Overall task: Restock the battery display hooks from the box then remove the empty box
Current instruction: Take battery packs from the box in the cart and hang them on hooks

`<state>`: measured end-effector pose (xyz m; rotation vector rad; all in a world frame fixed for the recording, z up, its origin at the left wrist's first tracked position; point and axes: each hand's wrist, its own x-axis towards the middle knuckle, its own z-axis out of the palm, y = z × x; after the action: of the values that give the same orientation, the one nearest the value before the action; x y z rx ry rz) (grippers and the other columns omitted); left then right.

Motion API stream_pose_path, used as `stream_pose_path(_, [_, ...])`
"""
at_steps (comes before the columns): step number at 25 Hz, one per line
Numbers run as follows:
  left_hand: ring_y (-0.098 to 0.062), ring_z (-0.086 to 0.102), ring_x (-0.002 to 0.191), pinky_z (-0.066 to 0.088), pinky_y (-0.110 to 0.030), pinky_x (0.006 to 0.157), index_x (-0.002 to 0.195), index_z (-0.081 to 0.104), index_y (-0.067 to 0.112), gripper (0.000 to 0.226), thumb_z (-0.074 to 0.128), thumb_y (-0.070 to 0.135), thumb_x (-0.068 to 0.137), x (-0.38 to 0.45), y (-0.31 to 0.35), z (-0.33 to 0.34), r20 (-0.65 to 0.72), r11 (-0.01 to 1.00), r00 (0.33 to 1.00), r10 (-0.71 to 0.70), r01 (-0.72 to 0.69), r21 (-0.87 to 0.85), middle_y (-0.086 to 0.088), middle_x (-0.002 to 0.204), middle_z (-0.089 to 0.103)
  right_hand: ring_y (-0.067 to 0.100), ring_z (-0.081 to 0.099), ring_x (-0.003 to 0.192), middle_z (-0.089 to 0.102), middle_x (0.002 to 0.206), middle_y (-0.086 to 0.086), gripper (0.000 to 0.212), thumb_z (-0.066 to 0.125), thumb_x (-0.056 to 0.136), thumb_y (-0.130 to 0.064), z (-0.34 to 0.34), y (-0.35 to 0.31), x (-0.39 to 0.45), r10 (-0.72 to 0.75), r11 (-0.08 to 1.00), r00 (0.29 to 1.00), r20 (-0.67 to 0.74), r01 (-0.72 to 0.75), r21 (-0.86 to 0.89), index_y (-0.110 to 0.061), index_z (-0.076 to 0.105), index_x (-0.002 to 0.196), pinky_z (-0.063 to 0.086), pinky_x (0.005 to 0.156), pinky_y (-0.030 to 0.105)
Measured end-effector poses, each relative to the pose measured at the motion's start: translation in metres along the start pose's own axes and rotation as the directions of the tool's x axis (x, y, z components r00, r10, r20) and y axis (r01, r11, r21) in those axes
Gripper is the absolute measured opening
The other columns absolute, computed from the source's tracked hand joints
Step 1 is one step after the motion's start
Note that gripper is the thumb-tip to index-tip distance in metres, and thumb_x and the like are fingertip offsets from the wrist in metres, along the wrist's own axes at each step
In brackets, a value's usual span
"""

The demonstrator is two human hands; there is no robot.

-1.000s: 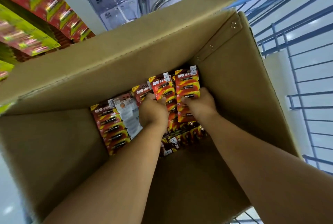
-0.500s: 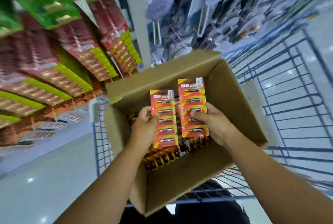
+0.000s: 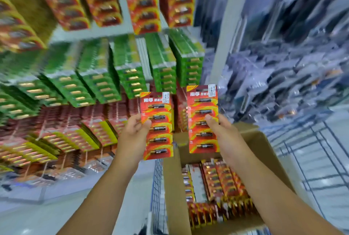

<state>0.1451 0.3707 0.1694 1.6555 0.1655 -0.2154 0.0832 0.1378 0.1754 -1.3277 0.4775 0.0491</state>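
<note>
My left hand (image 3: 133, 136) grips a stack of red battery cards (image 3: 157, 125) by its left edge, held upright above the box. My right hand (image 3: 224, 134) pinches a second stack of red battery cards (image 3: 203, 119) at its right edge, thumb on the front. Below them the open cardboard box (image 3: 175, 178) sits in a wire cart and still holds several rows of red battery packs (image 3: 217, 183). The battery display (image 3: 98, 87) hangs ahead with rows of green and red cards on hooks.
The blue wire cart (image 3: 158, 178) carries the box; its grid sides run to the right (image 3: 311, 149). A white upright post (image 3: 224, 32) separates the battery wall from blurred clear-packaged goods (image 3: 283, 64) on the right. Pale shiny floor (image 3: 37, 214) lies lower left.
Both hands have lifted their card stacks out of the box and up toward the display. The view has swung upward from the box interior to the hanging rows.
</note>
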Motion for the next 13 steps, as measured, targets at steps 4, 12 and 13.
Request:
stream_pose_path(4, [-0.007,0.076,0.091,0.059,-0.034,0.078,0.113,0.064,0.031,0.009,0.059,0.03,0.106,-0.003,0.058,-0.058,-0.094,0.993,0.989,0.118,-0.12,-0.016,0.014,0.098,0.08,0.02,0.078,0.099,0.08,0.108,-0.003,0.02,0.06,0.103,-0.043,0.078,-0.052,-0.003,-0.1,0.994,0.994,0.051,0.102,-0.029,-0.033,0.071,0.115,0.06,0.091,0.048])
stream_pose_path(12, [-0.016,0.077,0.094,0.062,-0.046,0.086,0.116,0.064,0.03,0.011,0.059,0.031,0.106,0.018,0.149,-0.152,-0.211,0.956,0.943,0.256,-0.28,-0.092,0.011,0.097,0.08,0.015,0.077,0.1,0.08,0.106,-0.009,0.023,0.059,0.102,-0.048,0.2,-0.13,0.0,-0.224,0.973,0.97,0.097,0.228,-0.036,-0.036,0.07,0.118,0.06,0.092,0.046])
stream_pose_path(13, [-0.017,0.077,0.097,0.061,-0.048,0.089,0.121,0.063,0.029,0.016,0.058,0.032,0.106,0.021,0.158,-0.159,-0.204,0.951,0.941,0.269,-0.293,-0.099,0.01,0.101,0.08,0.016,0.076,0.102,0.08,0.108,-0.01,0.022,0.059,0.101,-0.049,0.211,-0.137,0.001,-0.235,0.97,0.967,0.094,0.239,-0.035,-0.038,0.07,0.117,0.059,0.095,0.048])
